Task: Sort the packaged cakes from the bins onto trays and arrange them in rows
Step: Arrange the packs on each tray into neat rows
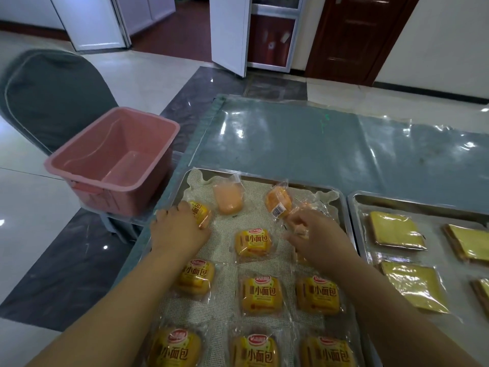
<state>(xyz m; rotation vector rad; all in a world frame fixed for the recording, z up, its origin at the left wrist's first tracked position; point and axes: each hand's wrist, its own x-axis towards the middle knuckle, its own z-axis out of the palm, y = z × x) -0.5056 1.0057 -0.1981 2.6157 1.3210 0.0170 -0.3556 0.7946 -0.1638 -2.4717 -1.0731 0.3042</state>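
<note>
We are in the arranging step: the pink bin (pixel 116 110) beside the table looks bare inside, so, as we judge it, the sorting for this tray (pixel 264 172) is nearly done and what remains is squaring up its far end. The near rows of cakes (pixel 260 295) lie label-up in neat lines on the mat, and a third row is being built. Our left hand (pixel 177 229) reaches out at the tray's left side, palm down, fingers curled over the edge cake (pixel 201 211), gripping it where that row begins. Our right hand (pixel 317 234) is stretched forward at the right side, wrist a little raised, thumb and fingertips pinching the clear wrapper of a packet (pixel 300 211), which seems lifted just off the mat, though we cannot tell for sure. Two loose cakes (pixel 228 199) lie askew near the far rim, one showing its barcode. The next move calls for setting the packet down at the right end of the third row, level with the middle cake (pixel 252 242), label up, and nudging the edge cake into line. The loose pair would then need turning and straightening into a fourth row. The second tray (pixel 353 207), just to the right, already holds flat yellow slabs (pixel 394 229).
</note>
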